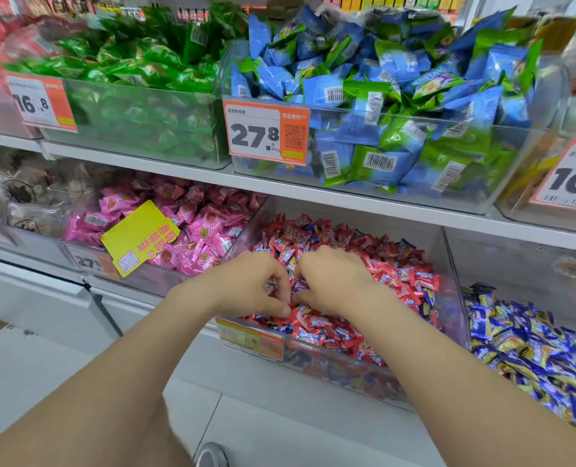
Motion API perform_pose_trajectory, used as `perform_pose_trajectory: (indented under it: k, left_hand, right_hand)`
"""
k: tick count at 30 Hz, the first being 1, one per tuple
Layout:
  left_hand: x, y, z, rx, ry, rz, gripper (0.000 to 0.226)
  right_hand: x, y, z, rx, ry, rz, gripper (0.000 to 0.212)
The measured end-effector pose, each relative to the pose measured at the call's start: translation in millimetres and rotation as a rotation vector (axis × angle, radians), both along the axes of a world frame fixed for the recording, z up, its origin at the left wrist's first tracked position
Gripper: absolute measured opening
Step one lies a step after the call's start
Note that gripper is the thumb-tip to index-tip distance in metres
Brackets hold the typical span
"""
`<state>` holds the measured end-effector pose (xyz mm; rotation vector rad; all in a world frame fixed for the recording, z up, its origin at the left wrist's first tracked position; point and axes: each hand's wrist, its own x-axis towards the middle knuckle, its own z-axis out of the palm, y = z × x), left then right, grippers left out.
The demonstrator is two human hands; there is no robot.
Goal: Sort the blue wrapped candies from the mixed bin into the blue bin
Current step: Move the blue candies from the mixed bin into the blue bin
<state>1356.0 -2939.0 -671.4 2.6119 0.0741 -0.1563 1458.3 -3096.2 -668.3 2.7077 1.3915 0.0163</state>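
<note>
Zero clean read on either grip. Found left hand (253, 284) and right hand (333, 284) close together, knuckles up, fingers curled down into the pile. Saw the left thumb tip pressed on a red wrapper near the front rim; couldn't tell whether anything was pinched. Lost the right fingertips in the candy, so couldn't tell holding or not there either. Located both hands over the front half of the mixed bin (330, 372), a clear tub in the lower row, heaped mostly with red candies (317, 328). Spotted blue wrapped candies (406, 246) scattered through the red, some between the hands, more along the right wall. Noted an orange label (249, 338) on the tub's front left. Mapped the blue bin (502, 261) just beside it on the right, holding blue-and-gold candies (522, 345) piled toward the front. Logged pink candies (192, 227) with a yellow tag (140, 237) lying on them in the tub to the left. One row up: read a 27.8 price tag (266, 133) on a tub of blue-and-green packets (398, 96), a 16.8 price tag (40, 102) on green packets (128, 69) further left. Caught a shoe toe (212, 456) at the bottom edge.
</note>
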Motion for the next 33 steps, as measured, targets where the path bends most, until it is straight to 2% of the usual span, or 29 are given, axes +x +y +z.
perform_pose_trajectory:
  k: [3, 6, 9, 12, 15, 18, 21, 23, 25, 27, 30, 33]
  left_hand:
    - [2, -4, -1, 0.061, 0.042, -0.037, 0.028]
    - [9, -9, -7, 0.131, 0.042, -0.046, 0.038]
    - [15, -14, -9, 0.122, 0.057, -0.056, 0.042]
    - [17, -15, -7, 0.222, 0.098, -0.081, 0.031]
    - [17, -12, -9, 0.313, 0.105, -0.089, 0.025]
    - [18, -9, -10, 0.214, 0.070, -0.052, 0.004]
    - [19, -3, -10, 0.154, 0.020, -0.047, 0.007]
    - [17, 1, -10, 0.110, 0.080, -0.085, 0.004]
    - [14, 2, -9, 0.118, 0.154, -0.114, 0.019]
    - [14, -1, -11, 0.173, 0.174, -0.139, 0.025]
    - [17, -8, -13, 0.214, 0.174, -0.154, 0.021]
    - [19, -11, -10, 0.168, 0.179, -0.110, 0.005]
  right_hand:
    - [5, -4, 6, 0.005, 0.039, -0.027, 0.027]
    - [8, -10, 8, 0.025, 0.103, -0.035, 0.024]
    - [8, -10, 5, -0.001, 0.103, -0.012, 0.025]
    - [9, -10, 4, -0.018, 0.097, -0.023, 0.021]
    - [12, -17, 8, 0.091, 0.224, -0.041, 0.016]
    - [14, -31, 22, 0.252, 0.388, -0.115, 0.025]
    - [13, -47, 32, 0.298, 0.502, -0.166, 0.024]
    - [12, -56, 34, 0.283, 0.525, -0.186, 0.026]
    - [12, -65, 36, 0.283, 0.555, -0.201, 0.028]
    - [12, -69, 35, 0.314, 0.565, -0.195, 0.032]
    - [15, -71, 31, 0.424, 0.583, -0.203, 0.039]
    - [19, -68, 26, 0.514, 0.563, -0.149, 0.025]
